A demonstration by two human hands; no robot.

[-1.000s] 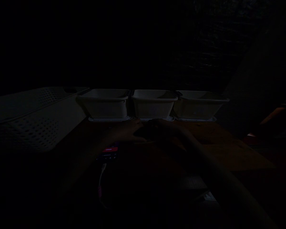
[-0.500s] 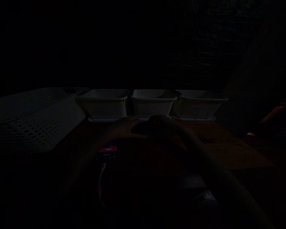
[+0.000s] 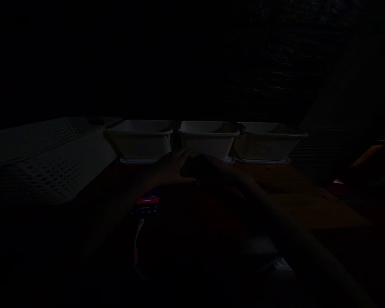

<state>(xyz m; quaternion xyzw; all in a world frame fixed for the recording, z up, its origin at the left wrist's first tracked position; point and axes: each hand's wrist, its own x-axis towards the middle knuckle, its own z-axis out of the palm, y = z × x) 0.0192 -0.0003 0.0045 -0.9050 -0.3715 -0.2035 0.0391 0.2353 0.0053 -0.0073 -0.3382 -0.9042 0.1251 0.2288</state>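
The scene is very dark. My left hand (image 3: pixel 170 169) reaches in from the left, its thumb low and its fingers higher, curved around a dark lump (image 3: pixel 188 168) whose kind I cannot make out. From the other side my right hand (image 3: pixel 213 167) closes over the same dark shape, its fingers mostly lost in shadow. Both hands meet just above the wooden table (image 3: pixel 308 205), in front of the middle white tub (image 3: pixel 207 141). Below my left wrist lies a lit phone (image 3: pixel 146 204) with a cable (image 3: pixel 136 244) plugged into it.
A white tub (image 3: pixel 141 145) stands left of the middle one and another tub (image 3: pixel 266 145) right of it. At the far left is a large perforated basket (image 3: pixel 93 158). Part of another person's arm (image 3: pixel 367 156) shows at the right. A small pale item (image 3: pixel 282 263) lies near my right forearm.
My left hand's fingers have lifted and spread slightly around the dark lump. My right hand has shifted a little to the left. The tubs, basket and phone stay in place.
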